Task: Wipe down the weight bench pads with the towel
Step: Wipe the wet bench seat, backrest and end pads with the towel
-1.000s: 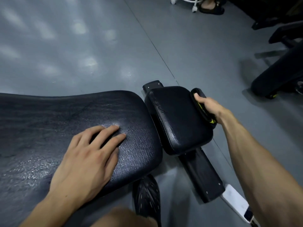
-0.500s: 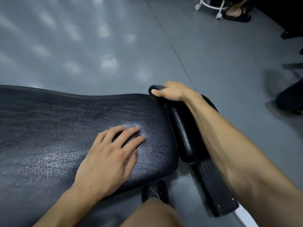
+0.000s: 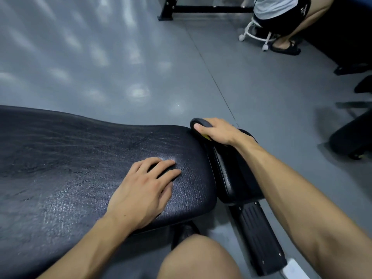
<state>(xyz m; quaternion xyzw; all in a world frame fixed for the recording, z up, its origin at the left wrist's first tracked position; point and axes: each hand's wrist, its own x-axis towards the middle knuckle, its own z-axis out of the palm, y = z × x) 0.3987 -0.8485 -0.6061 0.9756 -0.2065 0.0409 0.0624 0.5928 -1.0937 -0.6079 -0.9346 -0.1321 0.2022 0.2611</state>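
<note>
Large black bench pad – textured, shiny in places – fills left side. Left hand lies flat on it, fingers spread. Small black pad just beside its right end; right hand presses dark cloth on far end of small pad. Grey floor carries bench frame.

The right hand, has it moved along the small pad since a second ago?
Yes. The right hand went from the small pad's outer edge to the end beside the long pad.
</note>
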